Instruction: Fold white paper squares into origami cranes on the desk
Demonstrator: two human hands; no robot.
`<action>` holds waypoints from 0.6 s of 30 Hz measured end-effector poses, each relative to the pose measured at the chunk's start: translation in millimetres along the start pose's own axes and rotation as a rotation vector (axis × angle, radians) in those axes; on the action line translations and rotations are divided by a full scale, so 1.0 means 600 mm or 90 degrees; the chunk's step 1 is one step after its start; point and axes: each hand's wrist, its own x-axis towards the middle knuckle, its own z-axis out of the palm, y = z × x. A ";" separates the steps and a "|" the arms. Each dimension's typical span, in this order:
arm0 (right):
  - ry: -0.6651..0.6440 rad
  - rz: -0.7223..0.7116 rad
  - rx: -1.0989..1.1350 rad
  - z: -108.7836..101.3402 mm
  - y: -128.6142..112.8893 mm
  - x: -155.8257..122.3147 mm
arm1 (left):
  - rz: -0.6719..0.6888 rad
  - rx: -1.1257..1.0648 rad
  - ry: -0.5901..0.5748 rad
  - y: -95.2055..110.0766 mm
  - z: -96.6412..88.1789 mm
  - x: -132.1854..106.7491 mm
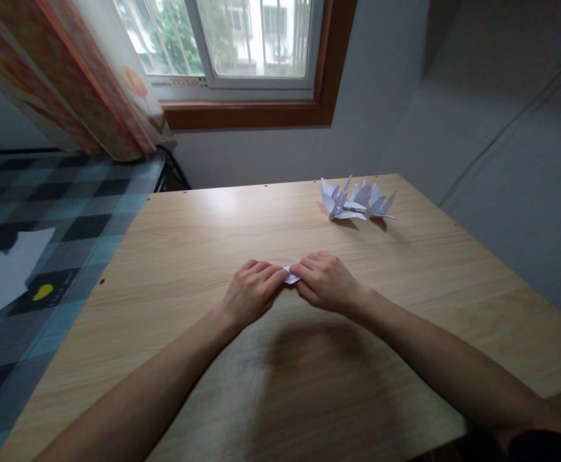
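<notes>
Between my two hands is a small piece of folded white paper (291, 276), low over the middle of the table. My left hand (255, 290) has its fingers closed on the paper's left side. From the right, my right hand (326, 282) grips the other side, its thumb and fingers pressed together. Only a small part of the paper shows; the hands cover the rest. Farther back on the table, several white origami cranes (337, 199) stand close together, apart from my hands.
The light wooden table (203, 237) reaches toward a window (256, 38) and a wall (502, 173). At left, a checked cloth (83, 228) carries torn white paper sheets (8, 276). A patterned curtain (102, 77) hangs at the upper left.
</notes>
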 end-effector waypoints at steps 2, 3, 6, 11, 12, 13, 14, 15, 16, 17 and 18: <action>0.052 -0.005 0.007 -0.002 -0.003 0.000 | -0.004 0.006 0.037 0.005 -0.002 0.002; 0.078 -0.010 0.005 -0.004 -0.004 0.000 | -0.004 0.010 0.054 0.008 -0.004 0.003; 0.131 -0.035 -0.017 -0.006 -0.004 -0.001 | 0.001 0.020 0.098 0.015 -0.011 0.007; 0.155 -0.065 -0.018 -0.010 -0.005 -0.002 | 0.012 0.034 0.158 0.020 -0.019 0.007; 0.151 -0.058 -0.005 -0.011 -0.006 -0.003 | 0.012 0.028 0.164 0.020 -0.019 0.006; 0.144 -0.047 0.013 -0.011 -0.007 -0.004 | 0.007 0.018 0.166 0.020 -0.018 0.006; 0.133 -0.030 0.031 -0.010 -0.009 -0.005 | -0.005 0.006 0.161 0.020 -0.015 0.005; 0.117 -0.008 0.047 -0.009 -0.010 -0.005 | -0.027 -0.006 0.148 0.019 -0.012 0.004; 0.095 0.021 0.057 -0.008 -0.012 -0.005 | -0.058 -0.014 0.125 0.019 -0.009 0.004; 0.064 0.057 0.059 -0.006 -0.013 -0.004 | -0.094 -0.016 0.093 0.018 -0.005 0.004; 0.026 0.100 0.052 -0.004 -0.013 -0.003 | -0.129 -0.009 0.054 0.017 -0.001 0.004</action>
